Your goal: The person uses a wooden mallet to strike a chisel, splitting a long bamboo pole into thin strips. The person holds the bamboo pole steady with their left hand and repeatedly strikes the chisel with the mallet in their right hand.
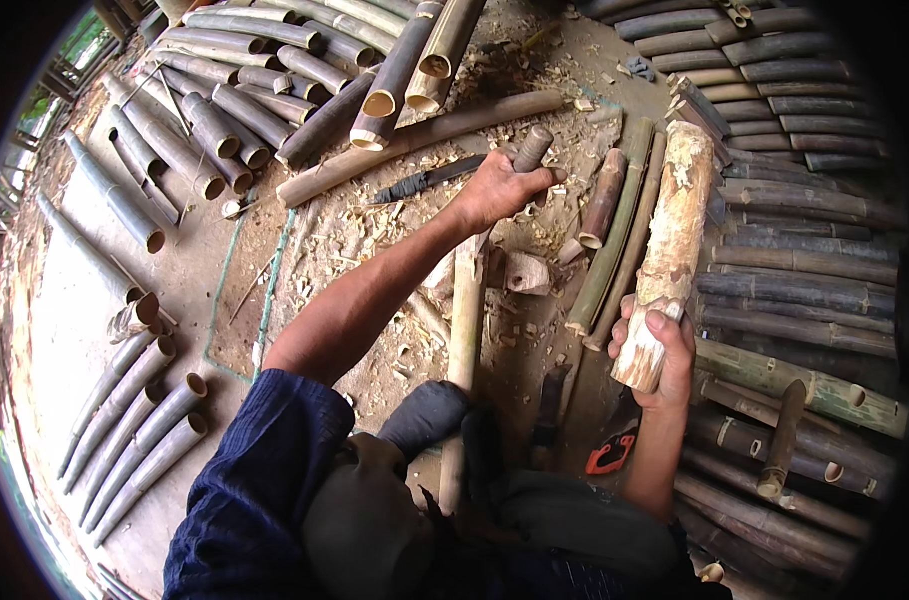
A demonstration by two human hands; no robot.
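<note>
Left hand [502,187] clamped on knife [444,175] handle, blade laid leftward above upright bamboo strip [464,330]. Right hand [659,350] clamped on mallet log [667,240], raised right of strip. Best: seat blade square on strip top, strike spine squarely, keep fingers clear.

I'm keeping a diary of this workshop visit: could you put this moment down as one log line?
left hand: grips knife | right hand: holds wooden club | bamboo strip: upright between knees | floor: chips | around: cut bamboo
</note>
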